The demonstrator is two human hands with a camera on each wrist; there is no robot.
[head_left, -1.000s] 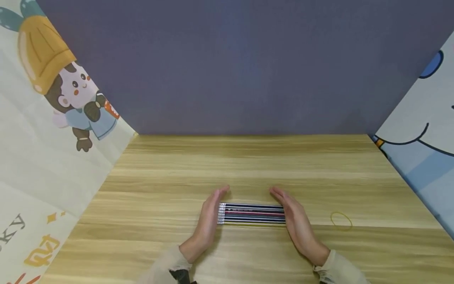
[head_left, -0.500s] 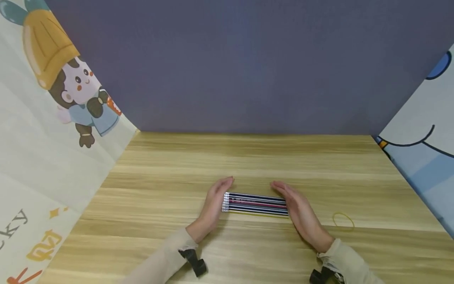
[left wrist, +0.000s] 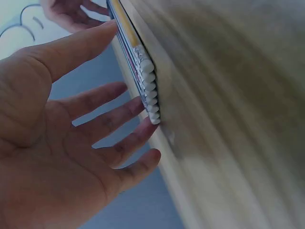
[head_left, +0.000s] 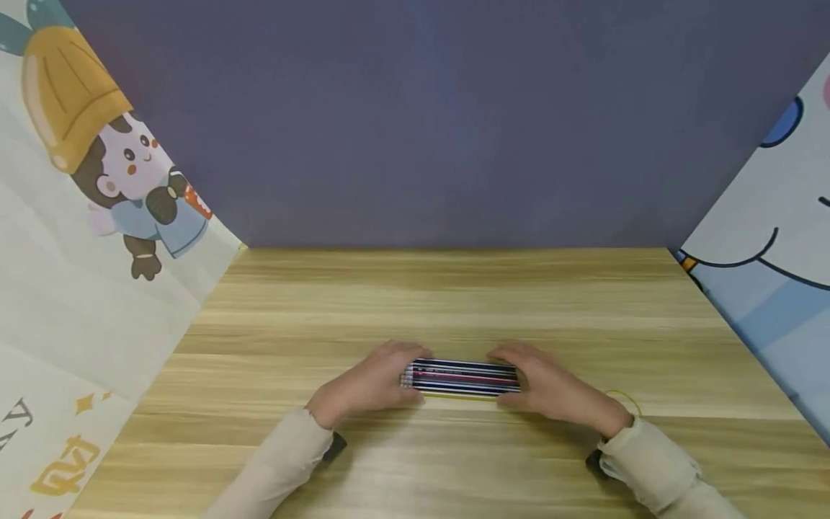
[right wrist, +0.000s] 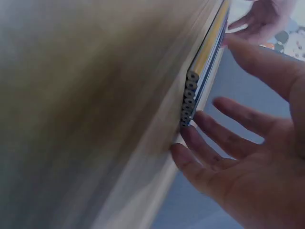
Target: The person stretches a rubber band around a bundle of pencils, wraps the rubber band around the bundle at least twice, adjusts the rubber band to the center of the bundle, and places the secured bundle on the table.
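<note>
A flat row of several striped pencils (head_left: 463,378) lies on the wooden table, dark with white lines, one pinkish red and a yellow one (right wrist: 209,43) along the near side. White erasers (left wrist: 149,78) in silver ferrules form the left end; blunt, unsharpened ends (right wrist: 188,98) face right. My left hand (head_left: 369,382) spans the eraser end, thumb at the near edge, fingers at the far edge. Likewise my right hand (head_left: 558,386) brackets the blunt end between thumb and fingers. Both hands are slightly blurred in the head view.
A thin yellow rubber band (head_left: 625,396) lies on the table (head_left: 454,295) right of the pencils, partly hidden by my right forearm. A dark grey panel (head_left: 415,122) stands along the far edge. Cartoon-printed cloths flank both sides.
Both hands have turned from upright palms against the row's ends to thumb and fingers around its near and far edges. Earlier the row slid slightly away and tilted a little.
</note>
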